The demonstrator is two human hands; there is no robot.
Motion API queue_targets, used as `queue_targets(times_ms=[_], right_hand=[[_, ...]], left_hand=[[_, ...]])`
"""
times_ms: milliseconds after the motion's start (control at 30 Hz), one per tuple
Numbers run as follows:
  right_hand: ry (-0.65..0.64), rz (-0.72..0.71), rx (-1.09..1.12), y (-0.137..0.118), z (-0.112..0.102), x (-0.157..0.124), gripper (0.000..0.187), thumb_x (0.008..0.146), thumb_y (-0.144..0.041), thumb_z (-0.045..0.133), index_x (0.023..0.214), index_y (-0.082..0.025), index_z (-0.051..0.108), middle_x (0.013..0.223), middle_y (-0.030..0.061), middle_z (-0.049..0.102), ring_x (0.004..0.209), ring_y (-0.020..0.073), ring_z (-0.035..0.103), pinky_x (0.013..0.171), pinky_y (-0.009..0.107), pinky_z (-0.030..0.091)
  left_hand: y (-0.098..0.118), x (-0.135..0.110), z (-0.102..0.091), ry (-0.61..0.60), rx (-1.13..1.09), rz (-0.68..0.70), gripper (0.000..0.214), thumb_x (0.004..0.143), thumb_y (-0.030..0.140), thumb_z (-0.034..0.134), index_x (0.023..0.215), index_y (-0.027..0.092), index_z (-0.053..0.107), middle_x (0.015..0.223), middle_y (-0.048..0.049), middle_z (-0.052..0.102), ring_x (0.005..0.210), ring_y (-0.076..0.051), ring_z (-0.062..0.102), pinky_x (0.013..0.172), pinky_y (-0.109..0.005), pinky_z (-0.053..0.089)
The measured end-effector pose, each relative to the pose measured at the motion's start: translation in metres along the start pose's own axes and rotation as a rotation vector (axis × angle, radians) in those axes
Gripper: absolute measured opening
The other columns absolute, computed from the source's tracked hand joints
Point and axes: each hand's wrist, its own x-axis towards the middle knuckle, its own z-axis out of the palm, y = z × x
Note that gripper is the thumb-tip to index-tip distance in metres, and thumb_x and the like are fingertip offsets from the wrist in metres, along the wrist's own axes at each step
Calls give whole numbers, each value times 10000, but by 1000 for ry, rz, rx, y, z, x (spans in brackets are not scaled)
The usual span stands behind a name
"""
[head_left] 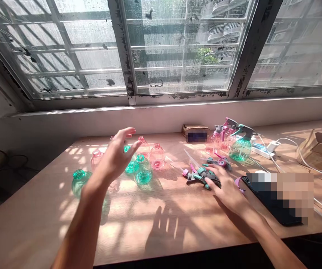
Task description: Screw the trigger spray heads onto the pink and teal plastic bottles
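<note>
My left hand (116,153) hovers open above a cluster of empty plastic bottles, fingers spread and holding nothing. Under and beyond it stand several open-necked bottles: a green bottle (143,170), a pink bottle (157,156) and another green bottle (78,182) at the left. My right hand (224,185) rests palm down on a heap of loose spray triggers (202,174) with grey, teal and pink parts. Whether its fingers grip one cannot be told. Three finished spray bottles stand at the back right, the nearest a green spray bottle (241,145).
A wooden table (155,224) runs under a wide barred window. A dark tablet (273,201) lies at the right, with white cables and a power strip (261,149) behind it. A cardboard box (320,151) sits far right, a small carton (195,132) at the back.
</note>
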Motion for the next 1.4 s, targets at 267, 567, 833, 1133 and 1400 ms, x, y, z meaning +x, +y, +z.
queue_targets(times_ms=[267, 567, 833, 1133, 1400], right_hand=[[37, -57, -75, -22, 34, -50, 415, 1116, -406, 490, 1498, -279, 587, 1547, 144, 696, 1468, 389, 627, 1235, 651, 501], [72, -126, -199, -16, 49, -55, 448, 1127, -344, 473, 1536, -230, 616, 1615, 218, 616, 1513, 465, 558, 1285, 762, 356], [73, -82, -200, -14, 47, -56, 447, 1118, -421, 515, 1539, -290, 591, 1715, 208, 497, 1571, 481, 482, 1194, 755, 483], [75, -71, -42, -16, 46, -56, 400, 1113, -337, 450, 1489, -359, 584, 1515, 98, 723, 1417, 377, 663, 1180, 644, 539], [297, 209, 265, 6, 43, -91, 383, 1103, -524, 531, 1442, -382, 638, 1373, 98, 819, 1321, 452, 739, 956, 603, 680]], left_hand=[[-20, -46, 58, -194, -238, -185, 705, 1049, 474, 605, 1614, 80, 454, 1641, -314, 567, 1601, -445, 480, 1296, -602, 395], [-1, -138, 73, -162, -497, -494, 762, 966, 657, 611, 1544, 183, 460, 1598, -254, 617, 1538, -422, 565, 1266, -592, 445], [14, -181, 101, -174, -552, -579, 921, 764, 489, 880, 1539, 207, 471, 1669, -295, 534, 1606, -511, 434, 1316, -709, 292], [27, -187, 86, -70, -931, -766, 867, 890, 669, 798, 1550, 263, 410, 1632, -187, 619, 1570, -411, 546, 1228, -514, 545], [34, -186, 95, 119, -903, -751, 851, 871, 512, 843, 1593, 339, 428, 1778, -125, 454, 1673, -398, 385, 1353, -584, 386]])
